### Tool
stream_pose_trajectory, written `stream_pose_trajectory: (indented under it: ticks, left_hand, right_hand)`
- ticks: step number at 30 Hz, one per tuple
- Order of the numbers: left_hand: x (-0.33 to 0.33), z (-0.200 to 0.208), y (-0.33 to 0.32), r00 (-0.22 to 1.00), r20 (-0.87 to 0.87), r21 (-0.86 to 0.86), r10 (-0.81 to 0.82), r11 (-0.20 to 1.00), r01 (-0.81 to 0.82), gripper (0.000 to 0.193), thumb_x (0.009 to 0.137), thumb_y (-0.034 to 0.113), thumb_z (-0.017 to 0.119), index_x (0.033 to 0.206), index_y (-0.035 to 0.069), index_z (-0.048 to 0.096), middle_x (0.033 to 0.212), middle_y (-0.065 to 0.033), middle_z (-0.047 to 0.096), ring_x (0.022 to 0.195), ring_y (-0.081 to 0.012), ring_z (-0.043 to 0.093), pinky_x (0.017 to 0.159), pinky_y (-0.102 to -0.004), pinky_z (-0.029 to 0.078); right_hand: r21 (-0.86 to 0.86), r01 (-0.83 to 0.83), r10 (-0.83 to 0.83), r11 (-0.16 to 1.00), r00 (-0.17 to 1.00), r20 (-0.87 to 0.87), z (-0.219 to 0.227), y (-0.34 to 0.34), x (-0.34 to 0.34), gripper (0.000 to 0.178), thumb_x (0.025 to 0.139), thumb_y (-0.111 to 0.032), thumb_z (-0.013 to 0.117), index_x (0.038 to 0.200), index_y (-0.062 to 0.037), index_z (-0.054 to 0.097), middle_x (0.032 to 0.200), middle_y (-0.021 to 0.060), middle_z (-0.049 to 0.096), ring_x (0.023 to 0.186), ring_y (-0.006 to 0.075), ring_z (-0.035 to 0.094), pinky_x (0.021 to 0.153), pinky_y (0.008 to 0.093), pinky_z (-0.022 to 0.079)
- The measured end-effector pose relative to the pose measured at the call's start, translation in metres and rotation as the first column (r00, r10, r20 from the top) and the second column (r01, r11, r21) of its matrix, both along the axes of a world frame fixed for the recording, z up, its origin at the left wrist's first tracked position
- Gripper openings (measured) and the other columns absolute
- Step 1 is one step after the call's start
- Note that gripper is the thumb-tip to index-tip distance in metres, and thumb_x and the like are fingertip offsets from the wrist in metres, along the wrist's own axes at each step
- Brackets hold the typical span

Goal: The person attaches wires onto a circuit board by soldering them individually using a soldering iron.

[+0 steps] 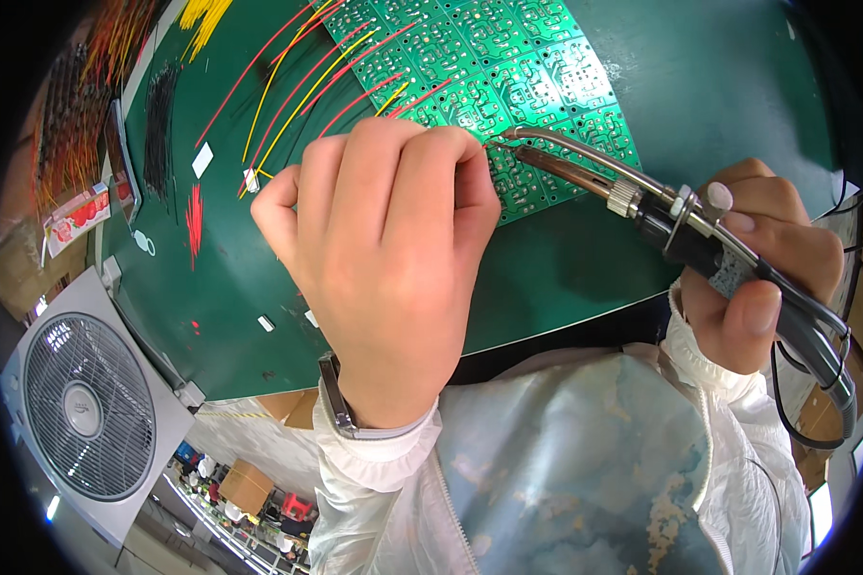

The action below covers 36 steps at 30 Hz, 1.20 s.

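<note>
Left hand (pixel 384 259), fingers curled shut, rests on the green circuit board (pixel 508 67); whatever it pinches is hidden. Right hand (pixel 762 264) grips a soldering iron (pixel 633 196), tip touching the board beside the left fingertips. Red and yellow wires (pixel 297 86) lie left on the green table (pixel 719 77).

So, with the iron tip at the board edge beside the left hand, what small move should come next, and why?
Probably ease the iron tip onto the joint beside the left hand. The tip already lies at the board edge, the right hand grips the handle, and the left fingers seem to pinch something there.
</note>
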<state>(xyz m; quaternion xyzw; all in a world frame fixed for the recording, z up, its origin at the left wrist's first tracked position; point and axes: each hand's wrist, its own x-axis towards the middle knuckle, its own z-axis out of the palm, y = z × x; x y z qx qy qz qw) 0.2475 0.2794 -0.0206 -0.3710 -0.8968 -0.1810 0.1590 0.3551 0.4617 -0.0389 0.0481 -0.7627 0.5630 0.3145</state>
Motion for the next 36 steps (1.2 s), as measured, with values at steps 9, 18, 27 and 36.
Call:
stream_pose_trajectory:
  ticks: [9,18,27,36]
  left_hand:
    - [-0.001,0.001,0.001,1.000,0.005,-0.013,-0.009,1.000,0.009,0.021,0.069,0.000,0.077,0.082,0.011,0.065,0.079,0.0023,0.062,0.074,-0.0150,0.059,0.077,-0.0311,0.034]
    - [0.002,0.010,-0.001,1.000,0.016,-0.106,-0.011,0.994,0.013,0.023,0.071,0.003,0.077,0.089,0.012,0.066,0.088,0.0011,0.062,0.082,-0.0180,0.058,0.078,-0.0343,0.036]
    - [0.016,0.035,-0.056,0.962,0.265,0.088,0.060,0.992,-0.087,0.037,0.078,0.016,0.076,0.112,0.009,0.066,0.113,-0.0064,0.059,0.094,-0.0250,0.057,0.084,-0.0411,0.039]
    - [0.043,-0.014,-0.154,0.899,0.264,0.048,0.349,0.926,-0.374,0.066,0.085,0.032,0.070,0.137,0.002,0.043,0.143,-0.0214,0.034,0.122,-0.0408,0.037,0.102,-0.0503,0.031]
  right_hand:
    - [-0.032,0.036,-0.037,0.999,0.999,-0.026,-0.002,-0.002,0.000,0.042,0.095,-0.040,0.057,0.095,0.0015,0.047,0.078,0.0198,0.056,0.056,0.0194,0.046,0.052,0.0326,0.037]
    - [-0.107,0.075,-0.089,0.991,0.986,-0.143,-0.016,0.005,-0.001,0.041,0.093,-0.038,0.058,0.097,0.0007,0.046,0.077,0.0166,0.056,0.057,0.0191,0.048,0.055,0.0330,0.040]
    - [-0.150,0.337,-0.351,0.929,0.933,-0.076,-0.006,0.008,-0.006,0.037,0.096,-0.038,0.054,0.105,-0.0029,0.047,0.084,0.0185,0.056,0.064,0.0205,0.053,0.059,0.0327,0.044]
    - [0.080,0.348,-0.349,0.934,0.937,-0.007,-0.021,0.035,-0.031,0.032,0.101,-0.033,0.049,0.112,-0.0022,0.047,0.095,0.0186,0.055,0.074,0.0211,0.054,0.067,0.0332,0.046]
